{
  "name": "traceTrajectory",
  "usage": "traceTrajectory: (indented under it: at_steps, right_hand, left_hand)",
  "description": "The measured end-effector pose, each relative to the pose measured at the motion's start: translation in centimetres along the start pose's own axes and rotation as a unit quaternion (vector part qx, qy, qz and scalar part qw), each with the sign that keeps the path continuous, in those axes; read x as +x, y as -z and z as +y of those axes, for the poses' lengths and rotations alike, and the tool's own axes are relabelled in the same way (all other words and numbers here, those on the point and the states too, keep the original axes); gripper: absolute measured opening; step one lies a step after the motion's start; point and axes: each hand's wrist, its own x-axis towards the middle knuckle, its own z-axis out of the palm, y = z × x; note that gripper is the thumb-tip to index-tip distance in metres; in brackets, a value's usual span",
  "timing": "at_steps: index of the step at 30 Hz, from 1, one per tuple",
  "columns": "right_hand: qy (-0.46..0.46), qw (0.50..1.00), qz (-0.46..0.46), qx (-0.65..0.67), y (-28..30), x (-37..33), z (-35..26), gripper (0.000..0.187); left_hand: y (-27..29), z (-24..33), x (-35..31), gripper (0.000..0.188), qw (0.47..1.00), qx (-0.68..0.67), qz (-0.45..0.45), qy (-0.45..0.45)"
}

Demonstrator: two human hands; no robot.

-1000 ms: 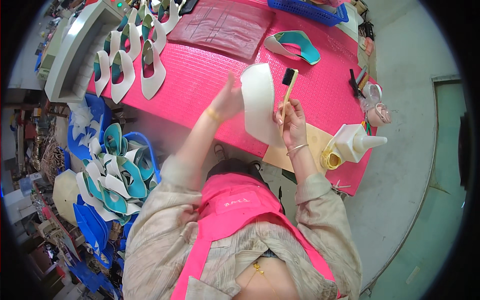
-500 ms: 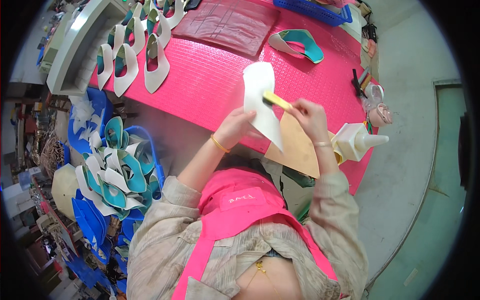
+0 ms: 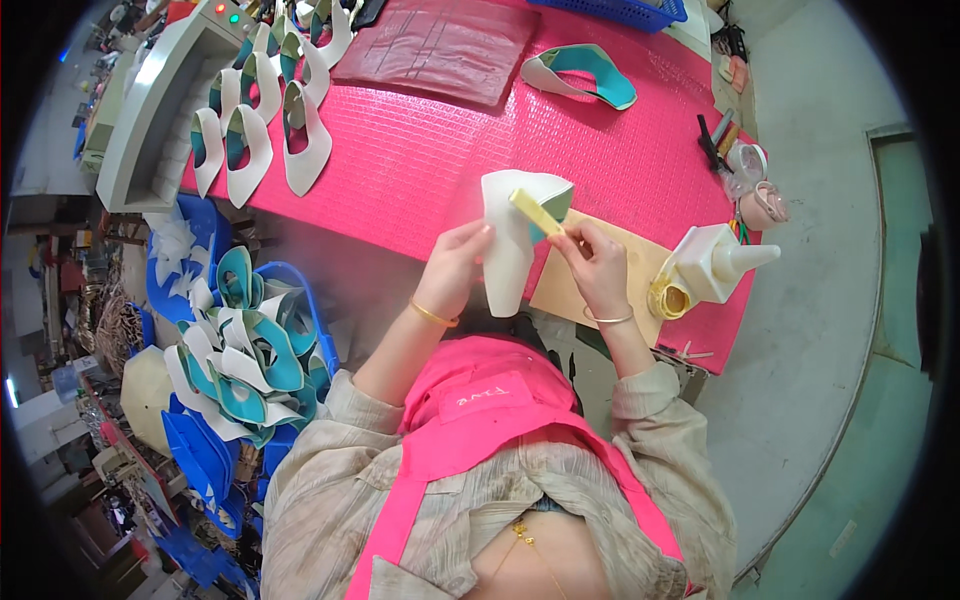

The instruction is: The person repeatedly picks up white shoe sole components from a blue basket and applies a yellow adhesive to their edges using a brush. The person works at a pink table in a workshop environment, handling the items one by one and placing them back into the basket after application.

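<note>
My left hand [image 3: 455,265] is closed on the left edge of a white shoe upper [image 3: 508,250], thumb near its middle. The upper hangs over the table's front edge with its narrow end toward me. A teal-green patch of its other face shows at the right. Pinched in my right hand [image 3: 597,272] is a brush with a flat yellow handle [image 3: 537,212], lying across the upper's right side. Its bristle end cannot be made out. Below my right hand lies a tan board [image 3: 640,250]. Beside it are a white spouted bottle [image 3: 712,262] and a glue-smeared yellow pot [image 3: 671,298].
Several white shoe uppers [image 3: 305,150] stand at the table's far left beside a grey machine [image 3: 150,110]. A dark red mat [image 3: 435,50] and another upper [image 3: 612,85] lie farther back. Lower left, a blue basket [image 3: 325,335] holds piled uppers. Scissors and tape sit at the right edge.
The upper has come down toward me and turned, so some teal-green now shows. My right hand has moved slightly left and down with the brush. The whole view has shifted a little.
</note>
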Motion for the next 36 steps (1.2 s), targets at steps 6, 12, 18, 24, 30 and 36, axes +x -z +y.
traceTrajectory:
  at_steps: [6, 12, 18, 24, 30, 36]
  right_hand:
    - [0.202, 0.966, -0.010, -0.160, -0.6, -2.9, 3.4, 0.020]
    - [0.143, 0.988, 0.050, -0.027, -1.6, 0.3, 0.3, 0.017]
    - [0.171, 0.980, -0.047, -0.088, -3.2, 1.1, 3.1, 0.020]
    - [0.067, 0.997, -0.029, 0.032, -7.7, 10.3, -0.1, 0.017]
    - [-0.051, 0.993, 0.078, 0.074, -6.4, 14.8, 6.5, 0.009]
    - [-0.135, 0.990, -0.026, -0.012, -8.3, 15.2, 5.8, 0.012]
  left_hand:
    - [2.0, 0.8, 0.8, 0.031, 0.978, -0.183, 0.086, 0.046]
    - [2.7, 1.9, 0.5, 0.030, 0.981, -0.175, 0.074, 0.039]
    - [5.9, 3.7, 2.4, 0.030, 0.975, -0.179, 0.130, 0.000]
    - [9.0, 9.2, 9.5, 0.029, 0.976, -0.198, 0.063, -0.069]
    - [21.6, 18.2, 26.7, 0.031, 0.946, -0.259, 0.089, -0.171]
    - [35.9, 16.1, 41.9, 0.028, 0.925, -0.251, 0.257, -0.119]
